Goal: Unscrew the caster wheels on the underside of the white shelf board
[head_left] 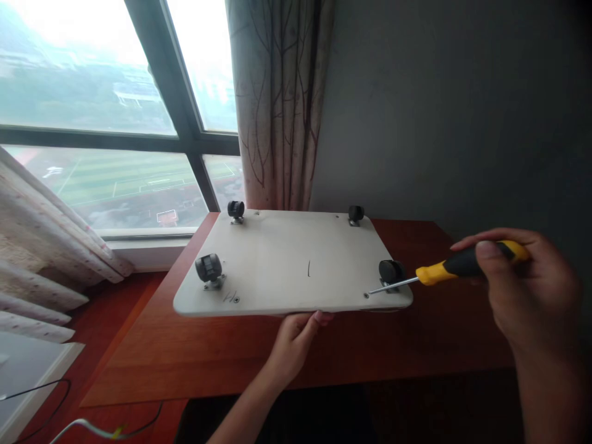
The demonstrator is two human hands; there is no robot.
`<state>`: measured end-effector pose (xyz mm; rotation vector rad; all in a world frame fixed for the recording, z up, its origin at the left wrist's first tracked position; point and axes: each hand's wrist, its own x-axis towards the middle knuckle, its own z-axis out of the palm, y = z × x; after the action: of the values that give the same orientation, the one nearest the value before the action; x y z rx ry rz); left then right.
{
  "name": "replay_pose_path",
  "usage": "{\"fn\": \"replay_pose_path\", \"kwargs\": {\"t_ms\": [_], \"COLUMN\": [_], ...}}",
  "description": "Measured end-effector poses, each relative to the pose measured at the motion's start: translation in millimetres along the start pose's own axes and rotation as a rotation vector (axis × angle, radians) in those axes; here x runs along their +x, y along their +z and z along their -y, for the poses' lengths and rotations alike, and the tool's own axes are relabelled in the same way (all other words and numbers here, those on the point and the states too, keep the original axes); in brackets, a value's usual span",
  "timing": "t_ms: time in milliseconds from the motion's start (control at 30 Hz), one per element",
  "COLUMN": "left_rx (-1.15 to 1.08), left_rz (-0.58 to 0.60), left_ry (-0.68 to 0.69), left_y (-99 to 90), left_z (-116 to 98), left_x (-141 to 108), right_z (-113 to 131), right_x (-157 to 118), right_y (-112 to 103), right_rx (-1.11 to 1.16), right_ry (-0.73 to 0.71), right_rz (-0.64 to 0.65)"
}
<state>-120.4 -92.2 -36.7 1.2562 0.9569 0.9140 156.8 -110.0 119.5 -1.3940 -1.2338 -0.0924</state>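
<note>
A white board (287, 253) with rounded corners lies with its casters facing up. Black casters stand near its corners: one at the near left (209, 269), one at the near right (391, 271), and two along the far edge. My left hand (298, 339) grips the board's near edge, thumb on top and fingers underneath, out of sight. In my right hand (522, 283) is a screwdriver (472, 261) with a yellow and black handle. Its metal tip points at a screw hole (366, 295) by the near right caster; whether it touches I cannot tell.
The board rests over a reddish-brown wooden table (152, 364). Behind it are a patterned curtain (280, 111), a window (129, 191) and a grey wall (439, 111). At the lower left, cables (87, 425) run beside a pale surface (32, 382).
</note>
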Motion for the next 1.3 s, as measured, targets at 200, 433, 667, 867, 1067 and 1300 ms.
{"fn": "replay_pose_path", "kwargs": {"t_ms": [200,433,667,867,1067,1300], "left_rx": [0.002,0.007,-0.069,-0.115,-0.117,-0.140], "left_rz": [-0.003,0.027,-0.002,-0.014,-0.010,-0.015], "left_ry": [0.017,0.124,0.189,0.165,0.164,0.169], "left_y": [-2.6,-3.2,-12.2,-12.4,-11.6,-9.8], "left_z": [2,3,4,3,3,3], "left_x": [1,-9,-14,-13,-11,-10], "right_z": [1,10,18,18,20,29], "right_x": [2,1,1,1,0,-8], "right_y": [5,4,7,6,7,-2], "right_rx": [-0.016,-0.089,-0.085,-0.147,-0.184,-0.284], "right_ry": [-0.027,-0.066,-0.102,-0.110,-0.140,-0.199], "right_rz": [0.105,0.139,0.128,0.153,0.170,0.241]}}
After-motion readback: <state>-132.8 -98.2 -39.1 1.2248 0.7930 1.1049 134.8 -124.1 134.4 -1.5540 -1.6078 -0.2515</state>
